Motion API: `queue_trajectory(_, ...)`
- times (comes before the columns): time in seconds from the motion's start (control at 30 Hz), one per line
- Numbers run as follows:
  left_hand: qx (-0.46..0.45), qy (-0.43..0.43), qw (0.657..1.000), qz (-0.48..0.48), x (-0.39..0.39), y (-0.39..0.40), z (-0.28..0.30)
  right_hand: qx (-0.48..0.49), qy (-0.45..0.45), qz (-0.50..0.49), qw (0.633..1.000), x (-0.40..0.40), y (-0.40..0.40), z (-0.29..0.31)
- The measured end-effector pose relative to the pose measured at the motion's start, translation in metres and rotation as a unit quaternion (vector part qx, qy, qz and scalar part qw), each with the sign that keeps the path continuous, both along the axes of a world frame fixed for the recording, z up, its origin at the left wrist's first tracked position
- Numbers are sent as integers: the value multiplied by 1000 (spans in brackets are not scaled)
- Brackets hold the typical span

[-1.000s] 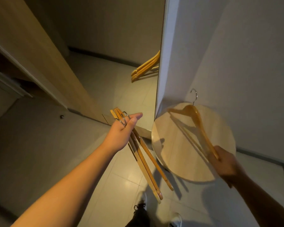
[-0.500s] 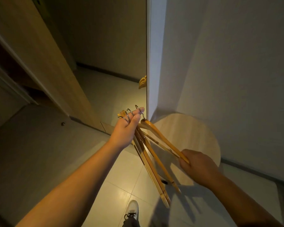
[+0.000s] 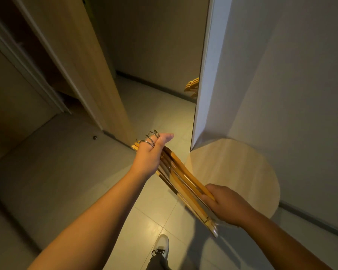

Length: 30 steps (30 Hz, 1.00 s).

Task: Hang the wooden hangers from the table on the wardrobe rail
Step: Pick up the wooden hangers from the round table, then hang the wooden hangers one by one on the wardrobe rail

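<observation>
A bundle of several wooden hangers point(image 3: 180, 176) with metal hooks hangs slanted in the middle of the view. My left hand point(image 3: 151, 154) is shut on the bundle at its top, the hooks looped over my fingers. My right hand point(image 3: 225, 204) grips the lower ends of the same hangers. The round wooden table point(image 3: 240, 170) stands bare against the right wall, just beyond my right hand. The wardrobe point(image 3: 37, 61) is open at the left; its rail is out of view.
A tall mirror point(image 3: 160, 65) leans by the white wall edge and reflects a few hangers point(image 3: 192, 86). The wardrobe's wooden side panel point(image 3: 86, 61) juts out at left. Tiled floor lies below, with my shoe point(image 3: 161, 245) at the bottom.
My right hand lifted the last hanger off the table and brought it to the bundle in my left hand; it now grips the bundle's lower ends. The table is bare.
</observation>
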<state>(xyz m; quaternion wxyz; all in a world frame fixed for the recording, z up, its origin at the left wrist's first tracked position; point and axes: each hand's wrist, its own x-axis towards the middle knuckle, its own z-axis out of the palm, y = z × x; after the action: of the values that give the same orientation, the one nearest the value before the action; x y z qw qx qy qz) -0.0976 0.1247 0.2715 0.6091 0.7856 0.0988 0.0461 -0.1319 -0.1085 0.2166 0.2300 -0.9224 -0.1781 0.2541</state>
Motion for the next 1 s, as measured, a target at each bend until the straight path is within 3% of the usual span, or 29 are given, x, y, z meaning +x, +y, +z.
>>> queue_trajectory(0.23,7,-11,999,43,-5,58,13,111,75,-15,991,24,72,18)
queue_trajectory(0.4,17,-34,998,59,2,113,29,165,179,48,969,56,162,38)
queue_trajectory(0.5,25,-59,997,53,9,153,39,219,301,38,927,75,213,43)
queue_trajectory(0.63,46,-69,996,21,26,217,45,261,384,33,885,94,282,30)
queue_trajectory(0.8,70,-66,995,4,42,300,54,282,426,31,859,111,370,24)
queue_trajectory(1.0,88,-56,994,23,54,398,59,268,440,65,855,135,466,23)
